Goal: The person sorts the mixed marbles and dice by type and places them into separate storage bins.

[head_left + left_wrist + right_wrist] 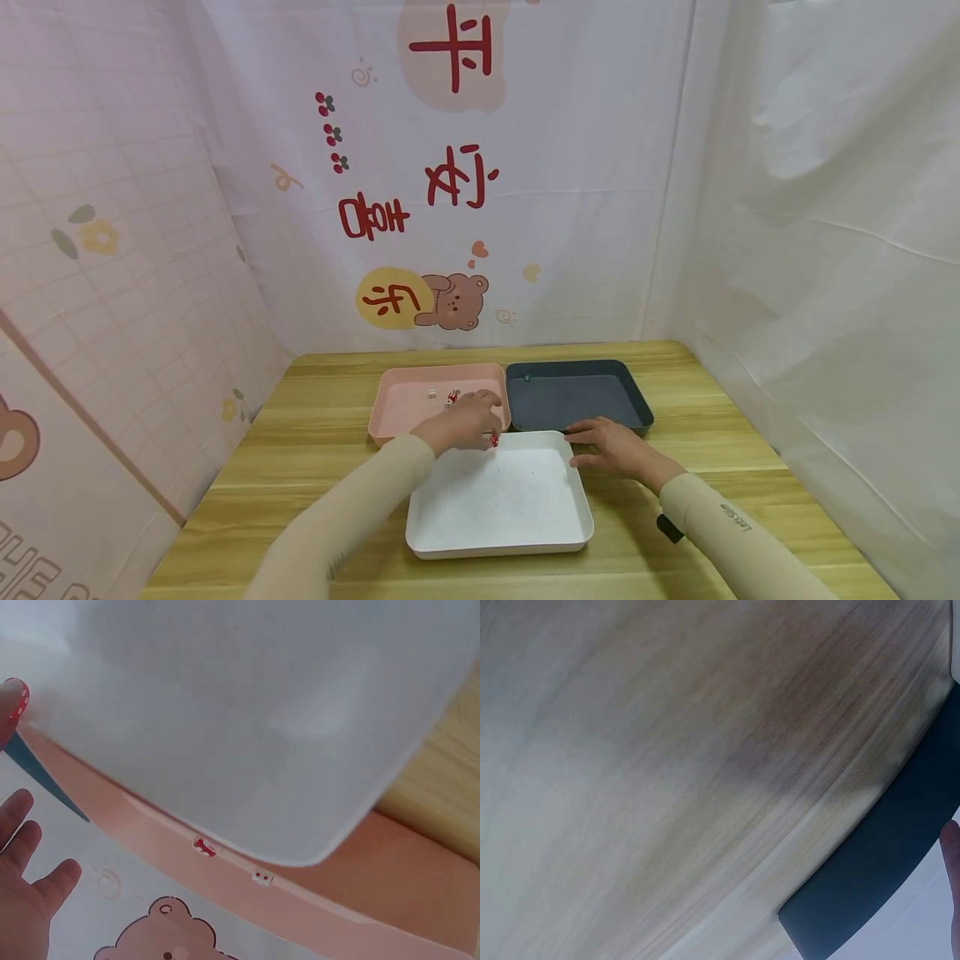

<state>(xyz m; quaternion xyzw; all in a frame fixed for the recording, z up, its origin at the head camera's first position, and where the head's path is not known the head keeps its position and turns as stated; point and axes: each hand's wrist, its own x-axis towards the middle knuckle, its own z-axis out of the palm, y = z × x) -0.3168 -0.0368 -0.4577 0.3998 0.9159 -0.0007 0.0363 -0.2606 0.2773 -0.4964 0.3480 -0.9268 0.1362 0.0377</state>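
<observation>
My left hand reaches over the inner edge of the pink tray and the far left corner of the white tray. It pinches a red die with white spots above the white tray. In the left wrist view the red die shows against a fingertip at the left edge; several other fingers are spread apart below. At the white tray's far right corner my right hand rests with fairly straight fingers, holding nothing visible. White and red dice lie in the pink tray.
A dark blue tray stands beside the pink one at the back, with a small dark greenish die near its far left corner. Another white die sits in the pink tray. Wood-grain tabletop surrounds the trays, and printed cloth hangs behind.
</observation>
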